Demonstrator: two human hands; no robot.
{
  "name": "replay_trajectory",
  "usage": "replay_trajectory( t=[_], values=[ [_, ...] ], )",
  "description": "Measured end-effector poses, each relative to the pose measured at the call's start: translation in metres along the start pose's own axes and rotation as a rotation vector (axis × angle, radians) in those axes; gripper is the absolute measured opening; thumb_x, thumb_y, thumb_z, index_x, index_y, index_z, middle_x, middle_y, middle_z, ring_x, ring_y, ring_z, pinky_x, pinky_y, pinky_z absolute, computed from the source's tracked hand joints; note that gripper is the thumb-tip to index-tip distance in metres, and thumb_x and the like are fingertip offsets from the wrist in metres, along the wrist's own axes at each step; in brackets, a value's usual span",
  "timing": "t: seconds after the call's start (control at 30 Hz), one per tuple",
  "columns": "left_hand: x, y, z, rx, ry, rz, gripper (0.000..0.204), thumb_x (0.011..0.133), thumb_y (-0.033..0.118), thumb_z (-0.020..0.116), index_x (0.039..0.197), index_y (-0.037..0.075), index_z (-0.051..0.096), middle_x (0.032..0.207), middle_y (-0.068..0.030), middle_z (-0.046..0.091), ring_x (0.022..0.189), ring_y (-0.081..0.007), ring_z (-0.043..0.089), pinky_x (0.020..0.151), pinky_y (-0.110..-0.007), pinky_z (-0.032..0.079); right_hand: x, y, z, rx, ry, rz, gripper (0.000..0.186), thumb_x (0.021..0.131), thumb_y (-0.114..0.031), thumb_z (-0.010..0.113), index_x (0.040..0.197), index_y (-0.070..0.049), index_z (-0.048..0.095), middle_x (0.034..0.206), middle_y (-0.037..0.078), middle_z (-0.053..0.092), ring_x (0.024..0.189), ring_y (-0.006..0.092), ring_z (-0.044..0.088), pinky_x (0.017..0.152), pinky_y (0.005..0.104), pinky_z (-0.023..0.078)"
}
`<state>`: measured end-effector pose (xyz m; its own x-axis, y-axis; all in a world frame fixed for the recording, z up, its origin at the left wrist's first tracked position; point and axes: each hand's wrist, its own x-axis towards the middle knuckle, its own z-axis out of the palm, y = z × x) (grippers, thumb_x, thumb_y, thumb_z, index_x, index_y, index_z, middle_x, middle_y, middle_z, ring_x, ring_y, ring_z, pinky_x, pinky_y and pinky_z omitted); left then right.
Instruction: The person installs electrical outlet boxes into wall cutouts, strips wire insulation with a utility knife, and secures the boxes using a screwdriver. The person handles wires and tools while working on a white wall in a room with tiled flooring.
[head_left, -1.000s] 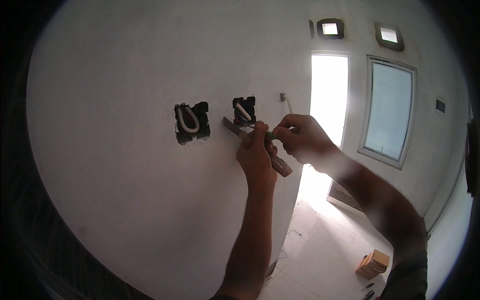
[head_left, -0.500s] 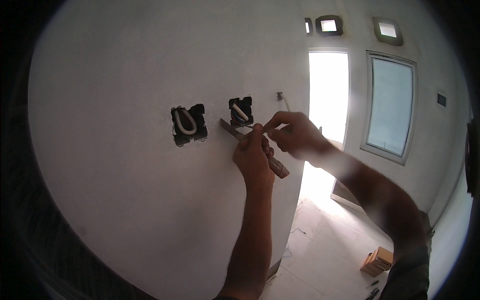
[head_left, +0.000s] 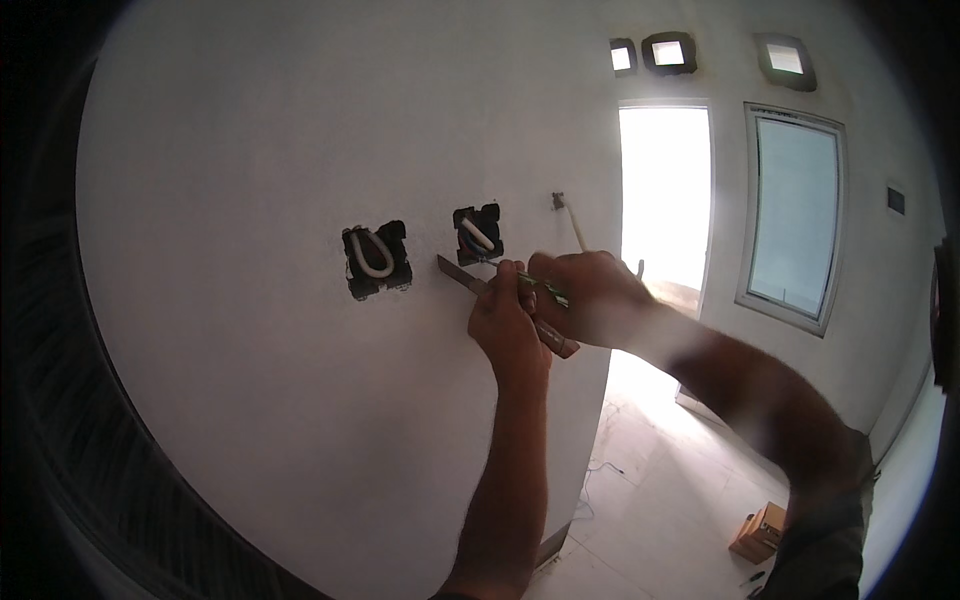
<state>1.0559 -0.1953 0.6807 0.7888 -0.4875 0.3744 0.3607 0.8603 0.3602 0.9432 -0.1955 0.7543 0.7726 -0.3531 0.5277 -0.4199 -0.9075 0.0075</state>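
My left hand [head_left: 505, 318] is closed around a knife [head_left: 458, 273] with a brownish handle, its blade slanting up and left near the wall. The thumb and forefinger of that hand are pinched together just below the right wall box [head_left: 478, 232], where cable and thinner wires show. Close beside it, my right hand [head_left: 597, 297] is closed with its knuckles up. A slim green and whitish thing [head_left: 543, 288] lies between the two hands, against the right fingers; its kind is unclear. What the left fingertips pinch is mostly hidden.
To the left, another dark wall box [head_left: 378, 262] holds a looped pale cable [head_left: 374, 255]. A pale cable [head_left: 574, 225] hangs from a small hole farther right. Beyond are a bright doorway [head_left: 663, 180], a window [head_left: 797, 215], and a cardboard box [head_left: 760, 532] on the floor.
My right hand has turned and closed, moving lower and nearer the left hand. The green thing now shows at its fingers. My left hand still holds the knife.
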Motion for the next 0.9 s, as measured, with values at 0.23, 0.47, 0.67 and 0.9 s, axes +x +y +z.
replay_trajectory(
  t=[0.23, 0.47, 0.67, 0.9],
  values=[
    [-0.002, 0.006, 0.004, -0.062, 0.003, -0.062, 0.021, 0.101, 0.018, 0.065, 0.092, 0.000, 0.067, 0.069, 0.0020, 0.055, 0.056, -0.0069, 0.047, 0.052, -0.024, 0.037, 0.003, 0.006, 0.005, 0.837, 0.128, 0.269, 0.027, 0.096, -0.027, 0.066, 0.103, -0.001, 0.066, 0.091, 0.015, 0.069, 0.081, 0.0290, 0.073, 0.068, 0.0392, 0.059],
    [0.000, 0.006, 0.001, 0.013, -0.083, -0.054, 0.021, 0.101, 0.019, 0.066, 0.089, 0.001, 0.066, 0.069, 0.0007, 0.056, 0.056, -0.0070, 0.046, 0.050, -0.025, 0.036, -0.003, 0.010, 0.008, -0.273, 0.095, -0.254, 0.028, 0.095, -0.023, 0.066, 0.111, -0.001, 0.066, 0.090, 0.017, 0.069, 0.080, 0.0306, 0.073, 0.067, 0.0382, 0.058],
    [0.009, 0.004, -0.003, 0.006, -0.064, -0.063, 0.022, 0.101, 0.020, 0.066, 0.090, 0.001, 0.066, 0.070, 0.0000, 0.056, 0.055, -0.0076, 0.047, 0.050, -0.025, 0.037, 0.002, 0.017, 0.017, 0.567, 0.147, 0.100, 0.027, 0.097, -0.026, 0.063, 0.109, -0.001, 0.064, 0.072, 0.015, 0.063, 0.072, 0.0311, 0.071, 0.067, 0.0415, 0.058],
    [-0.001, 0.010, 0.002, 0.074, -0.073, -0.059, 0.022, 0.102, 0.021, 0.064, 0.093, 0.001, 0.067, 0.067, 0.0013, 0.054, 0.055, -0.0076, 0.046, 0.052, -0.025, 0.037, 0.000, 0.010, 0.012, -0.143, 0.204, -0.239, 0.033, 0.097, -0.024, 0.064, 0.112, 0.005, 0.062, 0.073, 0.015, 0.064, 0.063, 0.0296, 0.067, 0.061, 0.0416, 0.057]
  ],
)
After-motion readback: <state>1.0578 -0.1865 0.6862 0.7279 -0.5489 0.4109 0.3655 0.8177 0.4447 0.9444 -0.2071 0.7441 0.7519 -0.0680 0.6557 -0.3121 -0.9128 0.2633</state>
